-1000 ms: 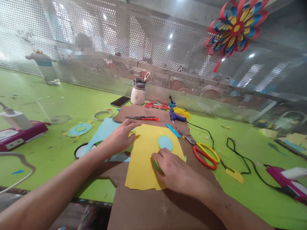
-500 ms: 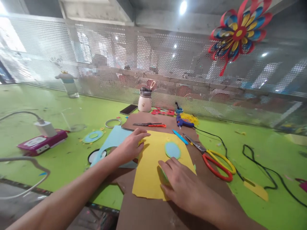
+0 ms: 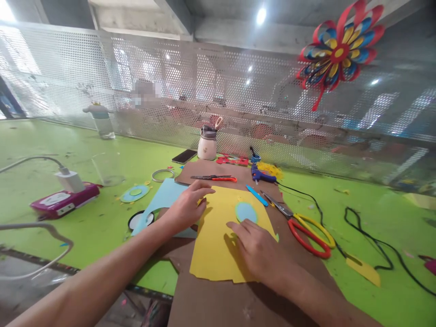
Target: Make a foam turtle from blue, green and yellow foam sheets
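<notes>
hands rest on a yellow paper sheet (image 3: 221, 236) lying on brown card (image 3: 218, 299) across a green table (image 3: 85, 227). left hand (image 3: 187, 206) lies flat, fingers loosely together, pressing the sheet's upper left edge. right hand (image 3: 259, 247) lies palm down, fingers spread a little, fingertips just beside a light blue paper oval (image 3: 245, 211) on the sheet; whether it pins anything beneath cannot be told. red and yellow scissors (image 3: 306, 229) lie just right of the sheet with blades toward it, and a blue glue gun (image 3: 260, 175) sits farther back with its black cord (image 3: 357, 231) trailing; a sweeping wrist could likely catch the blades, or snag the cord and drag the gun. only container: a white lidded bottle (image 3: 207, 144) at the back, contents hidden.
</notes>
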A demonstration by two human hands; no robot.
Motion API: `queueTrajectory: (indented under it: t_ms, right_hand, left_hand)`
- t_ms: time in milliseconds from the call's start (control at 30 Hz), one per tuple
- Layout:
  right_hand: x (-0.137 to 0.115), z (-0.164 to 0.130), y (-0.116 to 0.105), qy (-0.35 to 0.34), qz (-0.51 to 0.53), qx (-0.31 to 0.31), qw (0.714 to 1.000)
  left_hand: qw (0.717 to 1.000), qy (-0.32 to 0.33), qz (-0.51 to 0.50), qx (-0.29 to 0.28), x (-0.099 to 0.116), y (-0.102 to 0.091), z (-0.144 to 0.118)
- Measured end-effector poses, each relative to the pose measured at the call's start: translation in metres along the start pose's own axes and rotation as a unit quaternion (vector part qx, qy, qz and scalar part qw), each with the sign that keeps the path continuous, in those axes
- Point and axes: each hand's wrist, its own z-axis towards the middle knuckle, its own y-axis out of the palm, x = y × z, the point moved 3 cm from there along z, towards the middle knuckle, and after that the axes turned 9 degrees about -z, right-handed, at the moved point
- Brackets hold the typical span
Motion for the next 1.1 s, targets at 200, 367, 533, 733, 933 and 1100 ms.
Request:
queueTrajectory:
  t_ms: [200, 367, 533, 733, 933, 1100]
  right_hand:
    - [0.012, 0.006, -0.033, 0.041, 0.010, 0.165, 0.985]
    - [0.009, 0.007, -0.043, 0.044, -0.042, 0.217, 0.974]
    - [0.008, 0.008, -0.027, 0.039, -0.022, 0.197, 0.979]
    - [0.009, 0.010, -0.026, 0.037, 0.017, 0.184, 0.982]
    - [0.008, 0.010, -0.034, 0.080, 0.040, 0.109, 0.990]
    - [0.007, 0.011, -0.044, 0.106, 0.109, 0.053, 0.987]
  left_hand:
    - [0.986, -0.112, -0.122, -0.020, 0.029, 0.004, 0.006]
    - [0.783, -0.361, -0.497, -0.097, 0.062, 0.038, -0.003]
    - [0.715, -0.345, -0.606, -0.054, 0.071, 0.065, -0.007]
    - [0.713, -0.372, -0.594, -0.021, 0.062, 0.068, -0.009]
    - [0.743, -0.382, -0.550, -0.003, 0.058, 0.061, -0.008]
    - [0.801, -0.353, -0.485, 0.004, 0.041, 0.057, -0.001]
